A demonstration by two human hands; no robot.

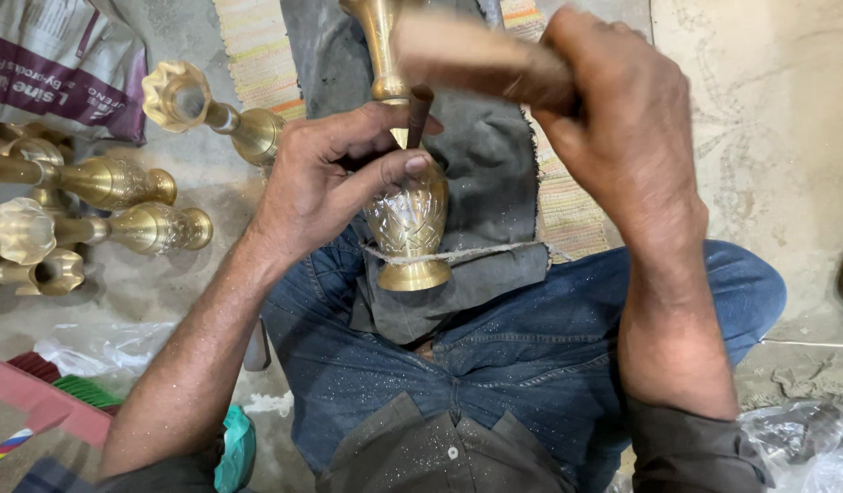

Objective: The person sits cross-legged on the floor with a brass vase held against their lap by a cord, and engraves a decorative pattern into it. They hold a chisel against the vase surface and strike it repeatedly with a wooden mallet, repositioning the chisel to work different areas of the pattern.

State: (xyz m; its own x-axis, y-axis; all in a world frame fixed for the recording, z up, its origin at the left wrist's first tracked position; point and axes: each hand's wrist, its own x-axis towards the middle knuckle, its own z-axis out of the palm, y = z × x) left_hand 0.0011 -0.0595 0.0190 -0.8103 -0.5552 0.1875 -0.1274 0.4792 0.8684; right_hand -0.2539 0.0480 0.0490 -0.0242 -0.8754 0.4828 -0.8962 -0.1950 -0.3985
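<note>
A brass vase [408, 224] with an engraved belly lies on a grey cloth [483, 146] over my lap, neck pointing away, held down by a thin cord across its foot. My left hand [335, 173] pinches a dark metal chisel [418, 114] upright against the vase's shoulder. My right hand [622, 119] grips a wooden mallet [481, 59], blurred, raised just above the chisel's top.
Several finished brass vases [120, 183] lie on the concrete floor at the left, one more [211, 114] near my left hand. A printed sack [56, 64] sits top left, a striped mat [257, 46] beyond my lap, plastic bags [805, 447] bottom right, coloured items [47, 402] bottom left.
</note>
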